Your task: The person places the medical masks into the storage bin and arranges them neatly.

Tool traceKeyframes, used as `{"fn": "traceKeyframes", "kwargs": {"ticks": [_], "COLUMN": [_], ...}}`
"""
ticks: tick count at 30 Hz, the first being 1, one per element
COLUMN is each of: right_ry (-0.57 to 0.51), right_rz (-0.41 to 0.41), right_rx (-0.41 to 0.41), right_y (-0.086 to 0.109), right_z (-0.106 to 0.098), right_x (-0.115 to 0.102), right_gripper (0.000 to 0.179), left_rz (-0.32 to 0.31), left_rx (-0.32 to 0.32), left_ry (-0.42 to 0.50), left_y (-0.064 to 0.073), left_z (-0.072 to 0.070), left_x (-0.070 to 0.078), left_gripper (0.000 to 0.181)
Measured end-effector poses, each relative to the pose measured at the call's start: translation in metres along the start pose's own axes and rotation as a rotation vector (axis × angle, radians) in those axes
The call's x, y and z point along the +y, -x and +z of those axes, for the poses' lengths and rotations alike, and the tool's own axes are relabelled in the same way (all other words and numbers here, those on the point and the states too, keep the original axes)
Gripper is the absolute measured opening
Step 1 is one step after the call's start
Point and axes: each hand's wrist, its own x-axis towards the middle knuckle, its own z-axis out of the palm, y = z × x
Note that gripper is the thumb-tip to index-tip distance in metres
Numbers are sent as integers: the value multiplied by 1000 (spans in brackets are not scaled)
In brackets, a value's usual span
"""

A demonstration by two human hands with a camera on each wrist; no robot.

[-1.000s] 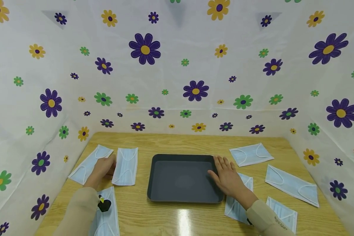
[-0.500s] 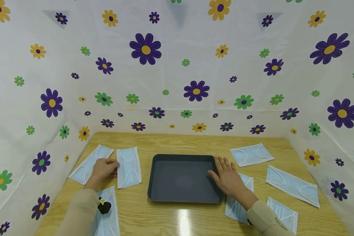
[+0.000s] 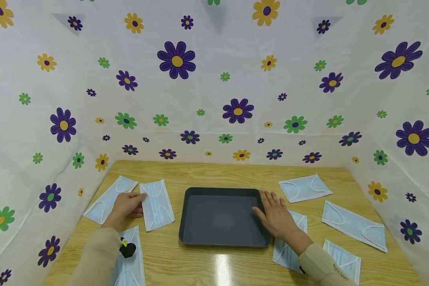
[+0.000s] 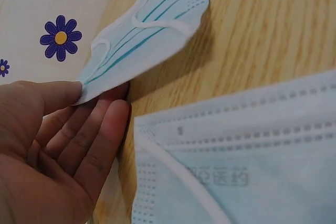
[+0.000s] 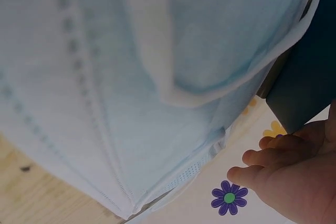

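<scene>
- As the left hand (image 3: 127, 205) pinched a surgical mask (image 3: 159, 208), it was between the left edge of the table (image 3: 182, 264) and the baking tray (image 3: 219, 220)
- With straight fingers, the right hand (image 3: 279, 217) rested on the tray's right rim

- The tray's right rim (image 3: 265, 234) is partly hidden by the right hand (image 3: 277, 220).
- The front left mask (image 3: 134, 268) is cut off by the head view's lower edge.
- The right wrist view's mask (image 5: 105, 103) is blurred.

Holds left hand (image 3: 128, 204) in a pinch, thumb (image 4: 59, 94) over bent fingers (image 4: 102, 142). Rests right hand (image 3: 277, 218) palm down, fingers (image 3: 273, 199) extended, thumb (image 3: 259, 215) apart. Reaches forward with both arms (image 3: 327, 266), beige sleeves (image 3: 96, 254) ending near the wrists (image 3: 300, 240).
</scene>
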Motion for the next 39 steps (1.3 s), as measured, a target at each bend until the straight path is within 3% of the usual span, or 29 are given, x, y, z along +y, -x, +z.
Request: {"fn": "traceKeyframes", "kwargs": {"ticks": [3, 10, 14, 17, 22, 26, 29, 33, 39], "right_ry": [-2, -4, -4, -1, 1, 3, 9, 17, 13], "right_rz": [1, 1, 0, -1, -2, -1, -3, -6, -4], "right_rx": [-2, 2, 4, 4, 6, 6, 8, 7, 1], "right_y": [0, 0, 0, 1, 0, 0, -1, -1, -2], "right_z": [1, 2, 2, 2, 1, 2, 2, 3, 1], "right_x": [0, 0, 0, 0, 0, 1, 1, 2, 2], "right_gripper": [73, 73, 72, 72, 73, 73, 73, 73, 73], "left_rz": [13, -40, -9, 22, 28, -42, -86, -75, -47], "left_rx": [6, -5, -16, -12, 0, -12, -13, 2, -8], "left_ry": [13, 63, 55, 59, 102, 133, 141, 132, 159], "left_y": [0, 6, 7, 6, 4, 6, 8, 9, 10], "left_z": [0, -3, -2, -1, -1, -3, -4, -5, -5], "left_x": [-2, 1, 1, -1, -3, -3, -2, -3, -5], "left_gripper": [55, 51, 65, 64, 45, 25, 34, 54, 45]}}
